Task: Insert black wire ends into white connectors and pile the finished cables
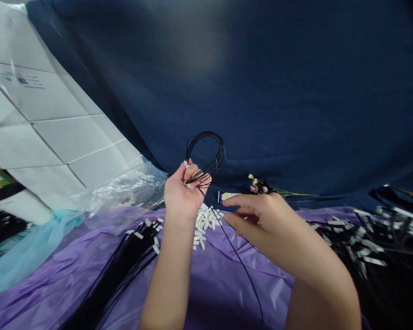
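My left hand (187, 188), palm up, has its fingers curled round a looped bundle of thin black cords (211, 137). A small white piece (186, 162) shows at the thumb tip, where the loop rises. One long cord hangs from this hand down to the right across the purple sheet. To the right, my right hand (254, 213) hovers with thumb and index finger apart, and nothing shows between them. Its other fingers are partly hidden. Between and below the hands lies a pile of small white pieces (206, 220).
Black cords with white ends (137, 236) lie on the purple sheet (223, 284) at left. More white-ended cords (368, 243) are at right. Small flowers (256, 185) and a tube (223, 196) lie behind, before a dark blue cloth (278, 91). Clear plastic (137, 183) lies left.
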A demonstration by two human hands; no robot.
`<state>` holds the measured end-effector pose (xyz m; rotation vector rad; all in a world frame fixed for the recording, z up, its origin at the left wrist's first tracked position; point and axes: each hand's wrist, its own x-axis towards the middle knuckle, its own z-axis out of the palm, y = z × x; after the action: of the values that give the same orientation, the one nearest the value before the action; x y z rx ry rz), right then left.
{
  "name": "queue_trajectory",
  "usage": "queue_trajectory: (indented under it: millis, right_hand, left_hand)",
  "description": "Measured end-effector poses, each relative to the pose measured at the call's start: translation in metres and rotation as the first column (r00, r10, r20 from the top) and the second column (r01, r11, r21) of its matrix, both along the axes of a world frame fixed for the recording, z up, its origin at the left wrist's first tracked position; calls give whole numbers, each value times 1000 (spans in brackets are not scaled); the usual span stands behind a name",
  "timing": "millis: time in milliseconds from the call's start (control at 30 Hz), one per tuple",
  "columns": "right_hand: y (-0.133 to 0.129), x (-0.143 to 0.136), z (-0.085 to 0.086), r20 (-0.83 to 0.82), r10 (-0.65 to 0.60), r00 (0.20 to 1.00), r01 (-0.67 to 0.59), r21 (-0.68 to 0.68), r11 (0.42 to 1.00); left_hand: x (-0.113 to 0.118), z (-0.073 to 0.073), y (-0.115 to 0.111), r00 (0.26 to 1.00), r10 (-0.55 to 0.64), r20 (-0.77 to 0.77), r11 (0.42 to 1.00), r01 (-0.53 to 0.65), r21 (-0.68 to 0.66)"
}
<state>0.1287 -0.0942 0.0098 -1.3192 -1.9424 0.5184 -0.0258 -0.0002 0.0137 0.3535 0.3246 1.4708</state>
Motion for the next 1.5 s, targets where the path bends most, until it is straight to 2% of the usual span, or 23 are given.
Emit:
queue_trajectory:
  millis: [233,367,567,667,800,867,900,967,1033,1100,1133,1233,1300,1400,1500]
  right_hand:
    - [-6,2,-3,-3,-50,999,50,54,997]
    - [-5,1,-4,111,-75,991,76,-11,997]
    - [8,-2,-7,220,-9,975,18,-39,999]
    - [12,-2,-7,163,-71,984,73,-5,997]
    - [23,-1,-8,-73,-221,973,225,57,973]
    - [33,-1,-11,-320,-268,909,317,113,942]
    - [37,-1,-12,-478,-255,841,364,151,919]
    - [45,-2,-13,-752,-151,642,464,224,857]
    - [47,-2,-10,-880,-27,475,550,273,789]
    - [44,-1,-6,-908,61,414,571,311,759]
    - [41,0,-3,-908,95,407,546,326,772]
    - [31,4,1,-897,170,408,393,341,854]
    - [27,5,1,-874,174,454,300,334,893]
    - [26,2,-1,-756,134,641,192,327,926]
    - [29,-3,-4,-599,43,799,195,327,925]
  left_hand:
    - [0,2,-3,997,72,-32,997,-70,41]
    - [0,2,-4,993,115,-24,988,-111,110]
    - [-1,1,-5,993,108,-38,985,-102,136]
    - [-1,1,-6,996,75,-39,990,-70,120]
    - [-1,3,-8,997,41,-60,996,-36,82]
    - [-1,3,-8,996,40,-83,997,-35,65]
    - [-1,3,-8,995,45,-94,997,-39,61]
    - [0,3,-7,991,63,-116,996,-56,67]
    - [1,3,-7,985,90,-147,994,-78,80]
    - [3,3,-7,976,115,-184,991,-99,92]
    - [5,2,-6,971,129,-203,989,-110,101]
    - [11,1,-7,939,227,-260,968,-188,168]
    - [15,0,-7,897,329,-293,933,-262,247]
    - [19,-2,-9,840,428,-335,880,-302,368]
    - [21,-2,-13,831,396,-390,874,-211,437]
